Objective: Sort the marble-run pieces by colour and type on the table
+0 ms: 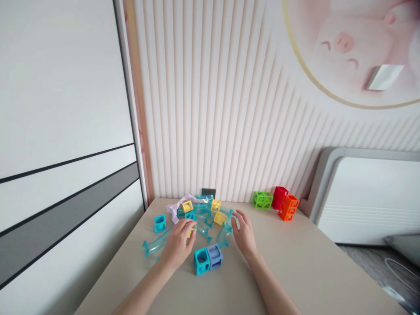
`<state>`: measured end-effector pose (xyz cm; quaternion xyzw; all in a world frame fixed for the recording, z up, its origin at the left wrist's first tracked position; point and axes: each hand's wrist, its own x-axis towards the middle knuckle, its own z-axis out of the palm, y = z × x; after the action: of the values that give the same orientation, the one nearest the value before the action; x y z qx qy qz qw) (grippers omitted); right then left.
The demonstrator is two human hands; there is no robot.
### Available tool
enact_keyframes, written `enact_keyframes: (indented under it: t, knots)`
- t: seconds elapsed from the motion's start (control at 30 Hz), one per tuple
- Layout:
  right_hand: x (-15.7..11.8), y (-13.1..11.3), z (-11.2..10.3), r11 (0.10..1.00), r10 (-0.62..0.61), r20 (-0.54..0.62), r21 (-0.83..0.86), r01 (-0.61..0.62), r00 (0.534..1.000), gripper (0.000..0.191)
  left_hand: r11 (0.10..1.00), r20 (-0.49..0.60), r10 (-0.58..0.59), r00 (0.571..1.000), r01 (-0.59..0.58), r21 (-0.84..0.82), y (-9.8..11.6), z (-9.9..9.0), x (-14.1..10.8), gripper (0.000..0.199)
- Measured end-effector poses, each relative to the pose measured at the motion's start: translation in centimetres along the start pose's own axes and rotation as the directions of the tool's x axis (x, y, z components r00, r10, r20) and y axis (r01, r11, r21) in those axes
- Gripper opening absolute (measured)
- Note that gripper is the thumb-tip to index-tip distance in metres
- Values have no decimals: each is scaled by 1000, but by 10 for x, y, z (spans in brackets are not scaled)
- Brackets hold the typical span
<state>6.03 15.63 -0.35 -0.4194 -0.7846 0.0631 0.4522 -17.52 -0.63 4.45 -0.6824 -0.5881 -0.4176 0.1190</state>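
Note:
My left hand (179, 243) is closed around a yellow block (190, 232), which its fingers mostly hide. To the right, my right hand (243, 231) has its fingers apart and curved, holding nothing, beside a clear teal tube (224, 235). Between my forearms a teal cube block (201, 261) and a purple-blue cube block (215, 256) stand joined side by side. Farther back lie a yellow cube (219, 218), another yellow cube (215, 205) and a third yellow cube (187, 206) among several clear teal tubes. One long clear tube (156, 244) lies left of my left hand.
A lone teal cube (160, 223) sits at the left. Behind the pile are a pinkish wrapper strip (173, 211) and a dark wall socket (208, 192). Green (262, 200), red (280, 197) and orange block stacks (288, 208) stand at the table's back right.

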Motion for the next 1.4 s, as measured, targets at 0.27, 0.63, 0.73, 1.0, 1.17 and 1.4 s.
enact_keyframes:
  t: [0.27, 0.63, 0.73, 1.0, 1.17, 1.4]
  knots:
    - [-18, -29, -45, 918, -374, 226, 229, 324, 900, 21, 965, 155, 210, 965, -179, -190, 16, 4, -13, 26]
    - [-27, -65, -45, 844, -522, 512, 422, 330, 682, 51, 986, 545, 97, 833, -8, -164, 24, 10, -26, 44]
    - [-28, -61, -41, 849, -510, 523, 436, 299, 683, 50, 986, 553, 84, 829, 12, -168, 22, 15, -28, 39]
    - [-27, -54, -33, 854, -465, 528, 479, 202, 711, 50, 986, 496, 122, 860, -47, -161, 13, 19, -34, 47]
    - [-25, -48, -33, 845, -452, 535, 513, 151, 713, 49, 973, 432, 152, 889, -59, -221, 12, 10, -29, 49]
    - [-31, -41, -36, 924, -365, 599, 326, 199, 712, 49, 940, 93, 5, 996, 27, -339, 11, 3, -21, 24]
